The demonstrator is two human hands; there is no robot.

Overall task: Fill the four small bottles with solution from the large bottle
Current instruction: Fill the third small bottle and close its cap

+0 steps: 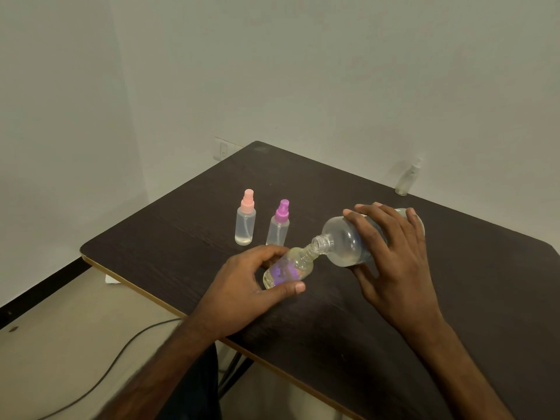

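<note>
From the head camera, the left hand (242, 286) curls thumb and fingers round a small clear uncapped bottle with a purple label (288, 268). It holds the bottle tilted over the dark brown wooden table (333, 183), near the table's left edge. The right hand (391, 253) grips a large clear plastic bottle (339, 237), fingers wrapped over its body, tipped so that its open mouth meets the small bottle's neck. Just behind the left hand, a small clear pink-capped spray bottle (246, 222) and a small clear purple-capped spray bottle (279, 224) stand upright side by side. A small clear bottle with a clear cap (407, 178) stands at the table's far edge, against the wall.
</note>
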